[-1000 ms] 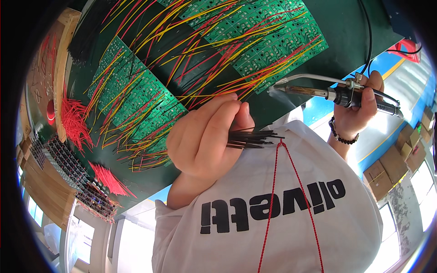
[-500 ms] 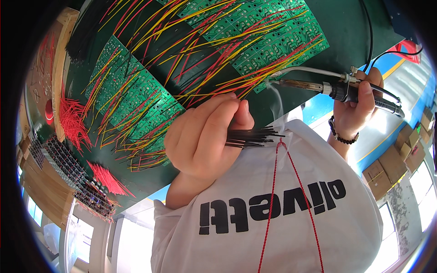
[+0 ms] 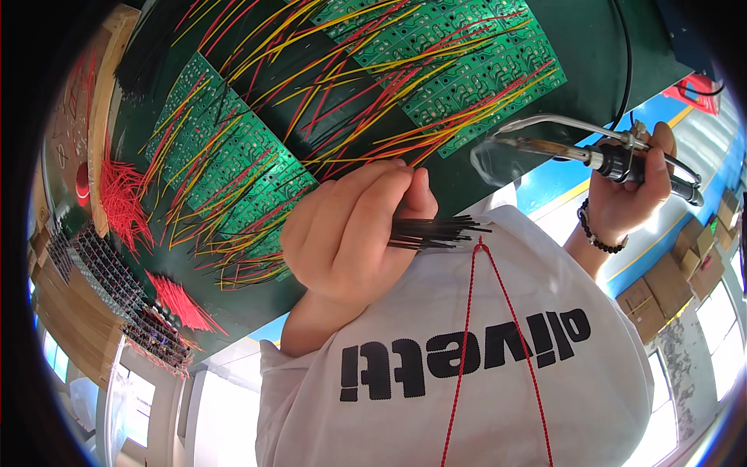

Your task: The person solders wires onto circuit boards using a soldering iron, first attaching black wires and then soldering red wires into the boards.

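Observation:
My left hand is closed around a bundle of black wires, whose ends stick out to the right. Its thumb and forefinger are pressed together beside the ends of red and yellow wires on the circuit boards; whether a single wire sits in that pinch is hidden. In my right hand is a soldering iron with a thin curved metal tube clamped along it. The iron's tip hangs over the table edge, apart from the boards, with a wisp of smoke around it. Green circuit boards carry rows of red, yellow and black wires.
Another green board panel lies on the left of the dark green table. Piles of red wires sit at the left, near a wooden rail. A black cable crosses the far right. Cardboard boxes stand beyond.
My right hand has drawn the soldering iron right and slightly down, away from the wires and boards. My left hand has stayed nearly still with the black wires.

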A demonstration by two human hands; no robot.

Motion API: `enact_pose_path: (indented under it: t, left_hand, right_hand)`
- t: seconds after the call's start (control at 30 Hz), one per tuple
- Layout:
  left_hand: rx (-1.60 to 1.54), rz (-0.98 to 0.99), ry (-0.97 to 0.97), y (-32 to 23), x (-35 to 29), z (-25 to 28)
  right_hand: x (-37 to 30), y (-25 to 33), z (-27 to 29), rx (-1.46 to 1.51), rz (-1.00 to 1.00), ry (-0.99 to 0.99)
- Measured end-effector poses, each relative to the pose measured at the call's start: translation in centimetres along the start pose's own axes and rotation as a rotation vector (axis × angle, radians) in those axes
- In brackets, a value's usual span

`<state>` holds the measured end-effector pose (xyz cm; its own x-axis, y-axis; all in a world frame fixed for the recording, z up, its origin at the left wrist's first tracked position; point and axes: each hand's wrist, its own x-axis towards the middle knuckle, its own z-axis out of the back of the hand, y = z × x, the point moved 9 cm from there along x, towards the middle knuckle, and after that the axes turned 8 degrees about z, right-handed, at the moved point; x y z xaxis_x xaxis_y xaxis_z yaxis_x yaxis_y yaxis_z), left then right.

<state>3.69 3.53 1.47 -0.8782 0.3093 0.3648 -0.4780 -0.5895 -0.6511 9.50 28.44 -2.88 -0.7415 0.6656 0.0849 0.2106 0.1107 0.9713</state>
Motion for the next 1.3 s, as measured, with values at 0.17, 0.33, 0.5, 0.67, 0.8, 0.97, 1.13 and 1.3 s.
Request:
enact_pose_path:
  t: [0.17, 0.33, 0.5, 0.67, 0.8, 0.97, 1.13, 1.3]
  left_hand:
    - [0.009, -0.001, 0.004, 0.0, 0.1, 0.1]
    - [-0.087, -0.026, -0.083, 0.4, 0.3, 0.7]
    - [-0.338, 0.204, 0.007, 2.3, 0.6, 2.2]
    - [-1.049, 0.395, -0.333, 3.5, -0.1, 6.7]
    - [-1.060, 0.326, -0.168, 1.8, 1.3, 6.8]
    - [-0.926, 0.352, -0.042, 0.8, 2.0, 3.7]
    - [-0.762, 0.310, 0.138, 0.4, 2.8, 1.0]
    - [-0.666, 0.308, 0.205, 0.4, 2.9, 0.5]
  right_hand:
    - [0.6, 0.0, 0.1, 0.018, -0.004, 0.017]
    - [1.1, 0.0, -0.1, 0.064, -0.011, 0.047]
    - [1.8, 0.0, 1.4, 0.111, -0.015, -0.010]
    - [1.9, -0.4, 1.7, 0.181, 0.001, 0.008]
    - [1.8, -0.3, 2.1, 0.198, 0.015, 0.016]
    - [1.5, -0.8, 2.9, 0.220, 0.005, 0.008]
    - [1.7, -1.0, 3.4, 0.215, -0.016, -0.016]
    - [1.7, -1.0, 2.6, 0.229, -0.004, 0.036]
